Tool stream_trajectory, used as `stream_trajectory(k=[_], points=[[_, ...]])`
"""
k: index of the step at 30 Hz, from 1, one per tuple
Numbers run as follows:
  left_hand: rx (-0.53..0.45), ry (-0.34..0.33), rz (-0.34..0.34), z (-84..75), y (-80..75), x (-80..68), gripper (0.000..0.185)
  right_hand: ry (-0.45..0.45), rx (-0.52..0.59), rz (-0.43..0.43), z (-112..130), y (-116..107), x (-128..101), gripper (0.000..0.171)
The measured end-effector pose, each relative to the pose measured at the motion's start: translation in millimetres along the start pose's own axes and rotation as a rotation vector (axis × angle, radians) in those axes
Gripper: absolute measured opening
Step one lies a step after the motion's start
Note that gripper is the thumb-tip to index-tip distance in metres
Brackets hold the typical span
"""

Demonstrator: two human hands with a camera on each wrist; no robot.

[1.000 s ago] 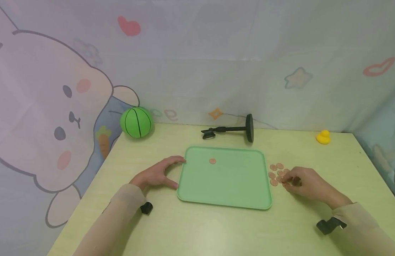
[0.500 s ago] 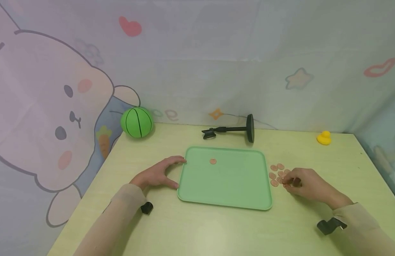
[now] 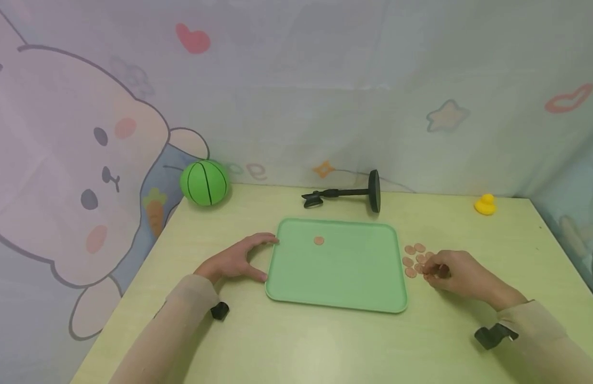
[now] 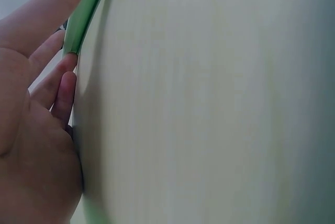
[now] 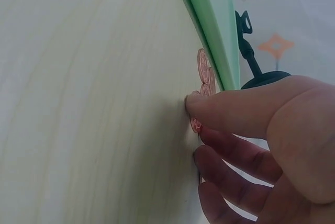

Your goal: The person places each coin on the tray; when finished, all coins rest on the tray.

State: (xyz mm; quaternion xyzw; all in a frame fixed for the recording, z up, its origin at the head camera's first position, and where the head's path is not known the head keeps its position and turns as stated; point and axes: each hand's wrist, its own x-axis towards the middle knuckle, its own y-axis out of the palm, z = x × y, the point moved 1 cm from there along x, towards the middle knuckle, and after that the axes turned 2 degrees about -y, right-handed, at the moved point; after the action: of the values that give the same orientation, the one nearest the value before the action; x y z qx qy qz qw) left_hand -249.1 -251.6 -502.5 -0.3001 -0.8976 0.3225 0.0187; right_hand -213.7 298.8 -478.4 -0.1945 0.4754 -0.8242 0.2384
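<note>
A green tray lies flat on the table, with one copper coin in its upper left part. At the tray's left rim, my left hand rests with thumb and fingers spread apart, fingertips touching the edge. Several copper coins lie in a loose cluster just right of the tray. My right hand is at the cluster's near right side, thumb and forefinger pinching a coin down at the tabletop. Its fingers partly hide the coins beneath them.
Along the back of the table are a green ball, a black stand lying on its side and a yellow rubber duck. A printed cloth hangs behind.
Almost nothing differs. The right hand's fingers shift very slightly over the coins; the left hand, the tray and the coin in it stay put.
</note>
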Motion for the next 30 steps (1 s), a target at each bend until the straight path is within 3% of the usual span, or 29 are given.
stream_trajectory(k=[30], points=[[-0.013,0.001,0.005,-2.1,0.1,-1.3,0.092,-0.031,0.003,0.052,5.4,-3.6,0.4,0.011]])
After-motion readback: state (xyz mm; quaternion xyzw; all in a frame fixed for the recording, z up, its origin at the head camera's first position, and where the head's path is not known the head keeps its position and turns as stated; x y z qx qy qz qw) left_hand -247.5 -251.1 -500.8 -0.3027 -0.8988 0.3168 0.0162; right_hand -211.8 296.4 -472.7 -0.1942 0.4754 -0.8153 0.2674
